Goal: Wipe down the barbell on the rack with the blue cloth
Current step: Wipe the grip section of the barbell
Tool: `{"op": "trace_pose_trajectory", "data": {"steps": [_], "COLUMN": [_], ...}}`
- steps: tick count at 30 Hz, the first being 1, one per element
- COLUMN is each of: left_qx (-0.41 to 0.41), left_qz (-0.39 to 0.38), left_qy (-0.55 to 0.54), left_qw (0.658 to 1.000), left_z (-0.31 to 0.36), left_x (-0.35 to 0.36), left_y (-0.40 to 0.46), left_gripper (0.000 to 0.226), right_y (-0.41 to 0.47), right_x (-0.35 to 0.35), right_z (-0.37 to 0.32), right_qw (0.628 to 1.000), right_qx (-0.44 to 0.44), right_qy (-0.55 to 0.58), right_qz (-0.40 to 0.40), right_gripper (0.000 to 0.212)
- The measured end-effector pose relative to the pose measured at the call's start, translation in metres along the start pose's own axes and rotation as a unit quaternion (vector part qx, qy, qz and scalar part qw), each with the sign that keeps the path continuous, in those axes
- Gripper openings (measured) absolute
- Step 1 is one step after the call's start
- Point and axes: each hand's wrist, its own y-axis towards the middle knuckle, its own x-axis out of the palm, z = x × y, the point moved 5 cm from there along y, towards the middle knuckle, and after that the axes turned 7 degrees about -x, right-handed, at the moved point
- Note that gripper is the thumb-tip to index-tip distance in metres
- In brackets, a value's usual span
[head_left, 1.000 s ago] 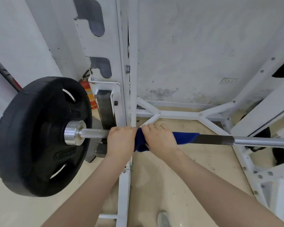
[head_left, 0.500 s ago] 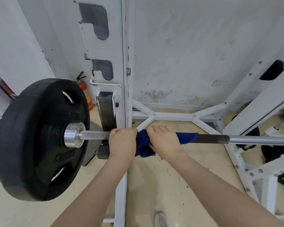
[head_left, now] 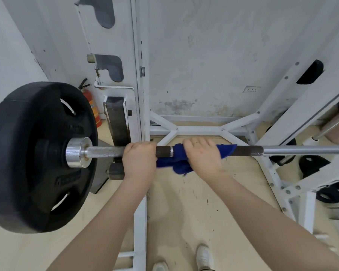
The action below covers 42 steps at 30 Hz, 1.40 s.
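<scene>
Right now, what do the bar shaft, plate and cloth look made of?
Bar shaft: bare steel, probably; bright smooth sheen, with dark knurled bands.
Plate: likely rubber-coated or matte-painted; dull black, no glare.
Blue cloth: soft woven or terry fabric; it drapes and bunches.

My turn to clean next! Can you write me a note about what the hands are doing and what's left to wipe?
Left hand: grips the bare barbell just right of the black weight plate, steadying it.
Right hand: holds the blue cloth wrapped round the bar, a little apart from the left hand.
The bar lies across the white rack.
Done: cannot tell how much is wiped; the cloth sits on the dark knurled part.
Left: probably the long stretch of bar to the right, then the part under and left of the left hand.
</scene>
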Motion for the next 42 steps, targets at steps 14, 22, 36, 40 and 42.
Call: {"op": "trace_pose_trajectory", "data": {"steps": [14, 22, 36, 40, 42], "left_qx": [0.141, 0.117, 0.063, 0.071, 0.065], "left_qz": [-0.009, -0.021, 0.085, 0.063, 0.053], "left_qy": [-0.100, -0.026, 0.007, -0.002, -0.012], "left_qw": [0.985, 0.993, 0.994, 0.995, 0.996], "left_z": [0.084, 0.098, 0.111, 0.108, 0.108], "left_x": [-0.003, 0.007, 0.003, 0.005, 0.006], "left_y": [-0.013, -0.015, -0.015, -0.013, -0.011], "left_gripper": [0.032, 0.037, 0.033, 0.031, 0.029], "right_y": [-0.030, -0.049, -0.061, -0.059, -0.063], "right_x": [0.014, 0.017, 0.027, 0.019, 0.018], "right_z": [0.052, 0.105, 0.138, 0.107, 0.105], "right_qw": [0.996, 0.985, 0.971, 0.990, 0.994], "right_qx": [0.042, 0.147, 0.167, 0.080, 0.023], "right_qy": [0.019, -0.021, 0.017, 0.061, 0.070], "right_qz": [-0.075, -0.091, -0.168, -0.097, -0.081], "right_gripper": [0.044, 0.024, 0.018, 0.029, 0.034]}}
